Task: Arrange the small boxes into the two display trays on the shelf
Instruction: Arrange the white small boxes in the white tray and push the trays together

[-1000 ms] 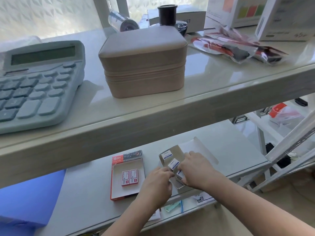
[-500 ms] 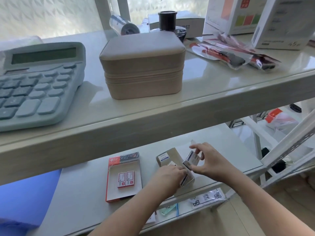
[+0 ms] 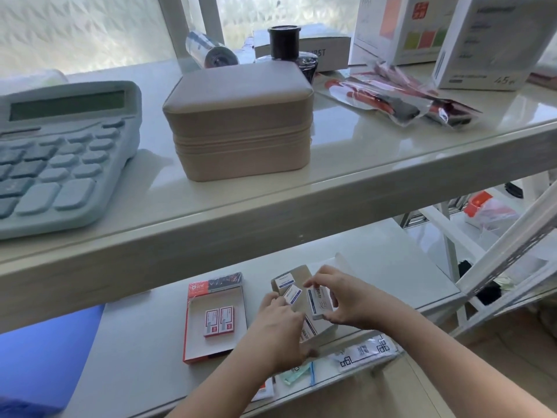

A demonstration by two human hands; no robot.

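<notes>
On the lower shelf lies a red-edged display tray [image 3: 196, 336] holding two small red-and-white boxes [image 3: 219, 321]. To its right sits a brown cardboard tray [image 3: 303, 273] with small white-and-blue boxes [image 3: 291, 294] standing in it. My right hand [image 3: 346, 300] pinches one white-and-blue box [image 3: 320, 303] by its ends, just above the brown tray. My left hand [image 3: 283, 330] rests on the brown tray's near left side, covering part of it; its grip is hidden.
The upper shelf [image 3: 331, 182] overhangs the work area, carrying a calculator [image 3: 60, 155], a beige zipped case [image 3: 241, 122], plastic-wrapped items [image 3: 401, 101] and white cartons [image 3: 488, 46]. A blue folder [image 3: 45, 357] lies at the lower left. White rack struts [image 3: 512, 254] stand at the right.
My right hand lifted a white-and-blue box from the brown tray, then brought it back over the tray. My left hand stayed on the tray's near side.
</notes>
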